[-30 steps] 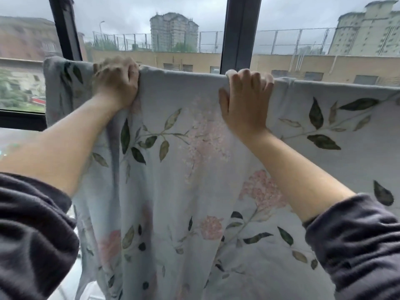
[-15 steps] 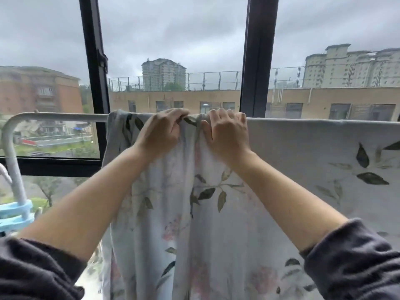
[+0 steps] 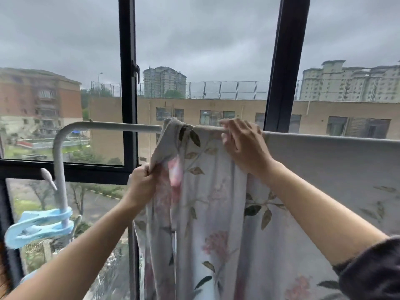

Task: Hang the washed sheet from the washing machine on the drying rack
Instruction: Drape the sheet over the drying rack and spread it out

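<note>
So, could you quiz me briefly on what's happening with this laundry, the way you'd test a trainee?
1. True or false: the sheet already hangs over the rack's top bar.
2. What does the left hand grip? A) the window frame B) a bunched edge of the sheet, below the bar C) a sleeve
3. What is clamped on the rack's upright at far left?
Key: 1 true. 2 B. 3 a light blue clip.

sheet [image 3: 216,213]: pale floral, draped over rack | drying rack [image 3: 112,126]: white bar, by window
</note>
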{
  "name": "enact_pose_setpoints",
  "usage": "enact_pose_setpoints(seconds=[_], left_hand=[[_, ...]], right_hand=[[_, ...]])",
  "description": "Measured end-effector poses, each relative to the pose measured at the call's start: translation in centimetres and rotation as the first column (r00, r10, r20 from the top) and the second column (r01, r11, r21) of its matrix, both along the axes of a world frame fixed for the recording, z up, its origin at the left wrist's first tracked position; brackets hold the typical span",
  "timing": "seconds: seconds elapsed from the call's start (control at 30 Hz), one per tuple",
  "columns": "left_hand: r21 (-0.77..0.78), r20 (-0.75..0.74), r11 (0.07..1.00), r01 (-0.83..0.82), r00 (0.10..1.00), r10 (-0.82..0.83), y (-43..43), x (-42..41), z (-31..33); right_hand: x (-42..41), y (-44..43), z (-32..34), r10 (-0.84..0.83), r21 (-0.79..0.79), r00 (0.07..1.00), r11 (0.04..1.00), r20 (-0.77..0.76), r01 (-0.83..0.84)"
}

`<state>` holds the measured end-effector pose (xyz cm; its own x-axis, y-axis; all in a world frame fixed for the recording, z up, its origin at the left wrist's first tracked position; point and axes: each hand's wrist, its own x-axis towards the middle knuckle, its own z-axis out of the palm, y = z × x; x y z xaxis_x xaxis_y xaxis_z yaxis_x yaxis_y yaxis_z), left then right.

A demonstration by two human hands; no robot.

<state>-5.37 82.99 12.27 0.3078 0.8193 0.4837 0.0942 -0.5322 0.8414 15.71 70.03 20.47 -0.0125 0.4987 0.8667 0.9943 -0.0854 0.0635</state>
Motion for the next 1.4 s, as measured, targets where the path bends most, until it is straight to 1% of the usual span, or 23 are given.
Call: enact_pose_setpoints(seconds=[0.07,0.13,0.23,0.33,0.43,0.57,0.67,0.73,0.77,0.83,0.93,0.97,1.0,1.03,1.07,1.1,1.13,1.17,1.2,1.23,1.3,1.37,1.4], left_hand=[[0.113,0.094,0.993,-0.036,0.995,0.025,0.1,-1.5,3.2],[0.296,0.103,0.949,-0.11,0.991,0.082,0.1,-2.6,7.6],[0.557,-0.006,0.818,-0.145,0.984,0.178,0.3,-2.9,13.9],[0.709,-0.106,0.688,-0.155,0.941,0.321,1.5,-3.1,16.8],[0.711,-0.261,0.699,-0.077,0.894,0.364,3.5,-4.4,16.8],[0.506,-0.555,0.857,0.092,0.796,0.242,6.3,-6.7,14.9],[0.441,-0.651,0.888,0.128,0.728,0.218,8.0,-8.0,14.5],[0.527,-0.608,0.847,0.063,0.724,0.325,9.2,-8.4,15.7],[0.599,-0.532,0.801,-0.012,0.742,0.409,9.8,-8.4,16.8],[0.714,-0.322,0.67,-0.205,0.754,0.573,11.2,-7.8,20.0],[0.802,-0.12,0.471,-0.367,0.674,0.729,13.6,-5.3,22.7],[0.811,-0.115,0.451,-0.373,0.655,0.747,14.6,-4.1,22.4],[0.812,-0.195,0.486,-0.323,0.635,0.748,16.0,-2.6,21.5],[0.774,-0.399,0.595,-0.217,0.564,0.723,17.1,-1.4,20.1],[0.641,-0.672,0.765,-0.067,0.433,0.601,18.7,0.1,18.5],[0.425,-0.875,0.905,0.028,0.268,0.403,19.8,1.0,17.2],[0.233,-0.965,0.971,0.055,0.14,0.223,20.6,1.9,16.5],[0.12,-0.991,0.987,0.109,0.069,0.113,20.9,2.7,16.3],[0.084,-0.996,0.977,0.196,0.056,0.075,21.0,3.2,16.2],[0.087,-0.995,0.957,0.278,0.068,0.071,20.9,3.3,16.0],[0.059,-0.996,0.953,0.298,0.087,0.034,20.9,3.6,16.0],[-0.003,-0.997,0.969,0.248,0.075,-0.022,21.3,3.4,15.8],[0.045,-0.988,0.967,0.249,0.153,0.007,21.4,3.2,15.8]], right_hand=[[-1.4,0.9,0.5,0.054,-0.121,0.997,0.992,0.06,-0.046],[-2.9,2.0,1.5,0.089,-0.182,0.995,0.98,0.054,-0.078],[-5.5,4.5,3.8,0.163,-0.252,0.981,0.95,-0.106,-0.185],[-7.2,7.1,6.0,0.216,-0.226,0.941,0.934,-0.262,-0.278],[-7.2,8.6,7.1,0.131,-0.155,0.957,0.972,-0.261,-0.175],[-6.6,10.5,7.1,0.079,-0.046,0.967,0.995,-0.24,-0.092],[-6.7,11.5,7.5,-0.059,0.031,0.976,0.997,-0.209,0.067],[-6.8,12.0,8.2,-0.128,0.08,0.966,0.986,-0.225,0.149],[-6.7,12.4,8.8,-0.123,0.103,0.959,0.983,-0.256,0.153],[-6.7,13.3,10.5,-0.093,0.158,0.927,0.974,-0.363,0.16],[-5.3,15.1,12.1,-0.097,0.21,0.874,0.953,-0.477,0.22],[-4.7,15.6,11.7,-0.171,0.166,0.865,0.946,-0.472,0.278],[-3.9,16.4,11.1,-0.289,0.032,0.862,0.943,-0.417,0.331],[-3.4,16.9,10.3,-0.411,-0.225,0.851,0.908,-0.328,0.353],[-2.9,17.7,9.3,-0.507,-0.53,0.828,0.782,-0.239,0.327],[-2.5,18.3,8.7,-0.58,-0.772,0.792,0.587,-0.191,0.244],[-2.0,18.8,8.1,-0.623,-0.899,0.769,0.407,-0.145,0.16],[-1.5,19.0,7.8,-0.63,-0.946,0.77,0.299,-0.097,0.125],[-1.3,19.0,8.0,-0.594,-0.949,0.803,0.278,-0.048,0.149],[-1.7,18.6,8.1,-0.545,-0.936,0.838,0.312,-0.034,0.165],[-2.1,17.9,8.5,-0.431,-0.824,0.896,0.542,-0.104,0.165],[-4.4,16.5,8.4,-0.203,-0.622,0.926,0.782,-0.317,-0.041],[-6.1,15.9,8.3,-0.092,-0.541,0.914,0.827,-0.395,-0.15]])
